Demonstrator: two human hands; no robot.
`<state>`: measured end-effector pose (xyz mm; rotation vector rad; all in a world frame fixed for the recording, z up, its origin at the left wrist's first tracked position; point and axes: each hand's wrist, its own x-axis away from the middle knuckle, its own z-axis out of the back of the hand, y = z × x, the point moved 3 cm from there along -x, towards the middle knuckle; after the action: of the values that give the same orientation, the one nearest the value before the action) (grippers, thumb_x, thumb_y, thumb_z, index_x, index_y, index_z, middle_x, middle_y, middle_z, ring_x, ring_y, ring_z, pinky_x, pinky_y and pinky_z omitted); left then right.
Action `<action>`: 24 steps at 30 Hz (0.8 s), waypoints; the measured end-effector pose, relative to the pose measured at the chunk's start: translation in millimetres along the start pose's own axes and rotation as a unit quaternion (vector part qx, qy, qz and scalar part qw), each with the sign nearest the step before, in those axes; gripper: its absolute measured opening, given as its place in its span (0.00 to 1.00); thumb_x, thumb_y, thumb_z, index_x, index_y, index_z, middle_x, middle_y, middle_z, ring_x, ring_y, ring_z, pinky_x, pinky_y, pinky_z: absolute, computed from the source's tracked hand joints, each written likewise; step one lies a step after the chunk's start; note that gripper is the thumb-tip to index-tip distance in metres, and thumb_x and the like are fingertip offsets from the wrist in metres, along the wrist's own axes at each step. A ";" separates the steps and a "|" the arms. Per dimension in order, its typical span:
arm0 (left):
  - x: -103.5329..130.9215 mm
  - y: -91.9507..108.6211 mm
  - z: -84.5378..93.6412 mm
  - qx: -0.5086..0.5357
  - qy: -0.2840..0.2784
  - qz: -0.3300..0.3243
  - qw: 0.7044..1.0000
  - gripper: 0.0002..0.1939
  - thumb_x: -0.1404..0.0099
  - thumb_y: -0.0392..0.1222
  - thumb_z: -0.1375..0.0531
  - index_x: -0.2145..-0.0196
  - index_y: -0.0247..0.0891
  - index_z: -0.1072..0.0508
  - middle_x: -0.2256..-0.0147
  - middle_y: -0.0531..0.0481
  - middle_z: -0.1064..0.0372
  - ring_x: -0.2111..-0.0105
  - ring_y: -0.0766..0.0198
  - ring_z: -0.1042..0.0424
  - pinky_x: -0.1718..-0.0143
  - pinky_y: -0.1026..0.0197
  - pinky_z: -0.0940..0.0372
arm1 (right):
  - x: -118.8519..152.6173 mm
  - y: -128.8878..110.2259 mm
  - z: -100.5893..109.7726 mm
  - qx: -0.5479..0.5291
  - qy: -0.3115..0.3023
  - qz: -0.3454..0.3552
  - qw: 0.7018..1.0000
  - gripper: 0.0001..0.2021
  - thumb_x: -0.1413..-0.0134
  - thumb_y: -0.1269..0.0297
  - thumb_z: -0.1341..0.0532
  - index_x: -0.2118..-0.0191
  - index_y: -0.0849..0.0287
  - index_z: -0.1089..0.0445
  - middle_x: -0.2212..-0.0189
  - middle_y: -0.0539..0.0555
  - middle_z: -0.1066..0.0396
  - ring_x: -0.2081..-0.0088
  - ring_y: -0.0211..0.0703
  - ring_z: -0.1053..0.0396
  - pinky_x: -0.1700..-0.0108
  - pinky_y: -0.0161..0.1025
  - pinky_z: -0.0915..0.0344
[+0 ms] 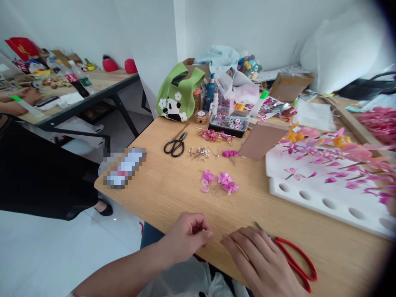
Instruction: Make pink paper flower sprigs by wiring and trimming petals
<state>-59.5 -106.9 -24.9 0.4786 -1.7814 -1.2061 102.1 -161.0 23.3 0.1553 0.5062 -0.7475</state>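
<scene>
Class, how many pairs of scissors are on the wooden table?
2: black-handled scissors lie near the green panda bag; red-handled scissors lie beside the right hand. Clutter may hide others.

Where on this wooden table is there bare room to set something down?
Bare wood lies between the pink petals and the two hands, left hand and right hand, and between the black scissors and the table's near-left edge. The far end around the green bag and bead tray is crowded.
</scene>
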 end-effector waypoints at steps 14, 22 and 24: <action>26.3 12.9 -3.2 -0.420 0.078 -0.452 0.783 0.09 0.38 0.30 0.48 0.61 0.37 0.33 0.68 0.46 0.29 0.69 0.62 0.33 0.68 0.61 0.41 | 22.4 -1.2 -42.6 -0.644 -0.035 -0.558 0.522 0.18 0.52 0.49 0.37 0.76 0.60 0.37 0.81 0.46 0.44 0.76 0.34 0.48 0.74 0.34 0.48; 17.2 11.9 1.9 -0.302 0.097 -0.348 0.882 0.06 0.35 0.36 0.47 0.71 0.36 0.34 0.77 0.53 0.38 0.77 0.69 0.39 0.74 0.66 0.46 | 27.0 10.5 -34.3 -0.417 -0.060 -0.484 0.767 0.15 0.39 0.54 0.46 0.72 0.57 0.35 0.77 0.48 0.39 0.73 0.39 0.40 0.71 0.36 0.42; 16.6 11.3 3.2 -0.279 0.101 -0.319 0.900 0.07 0.36 0.37 0.46 0.72 0.36 0.34 0.78 0.54 0.39 0.78 0.70 0.40 0.75 0.67 0.46 | 24.6 11.6 -24.5 -0.315 -0.008 -0.401 0.860 0.07 0.38 0.62 0.45 0.66 0.56 0.34 0.71 0.51 0.34 0.68 0.41 0.36 0.67 0.37 0.39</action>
<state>-68.9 -112.1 -7.7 0.8381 -1.0365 -1.9563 115.9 -160.0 -10.7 -0.7247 0.7862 -1.3466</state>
